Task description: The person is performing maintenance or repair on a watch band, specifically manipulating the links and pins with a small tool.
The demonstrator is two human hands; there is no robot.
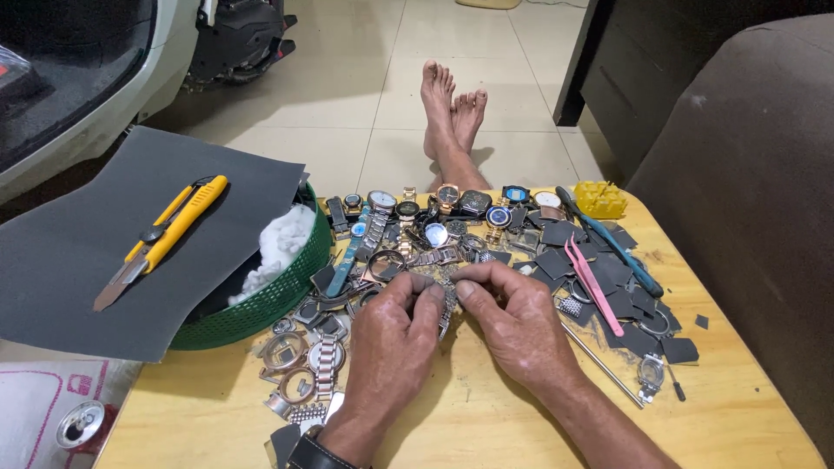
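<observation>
Two bare hands meet at the middle of a cluttered wooden table (486, 426), the left hand (391, 334) and right hand (521, 326) both pinched on a metal watch bracelet (448, 300). Working it well likely calls for short, steady fingertip grips, with the pink tweezers (592, 285) lying ready just right.

Bright, even indoor light, soft shadows under the hands on the worktop (486, 426), sharp focus, slight edge distortion.
</observation>
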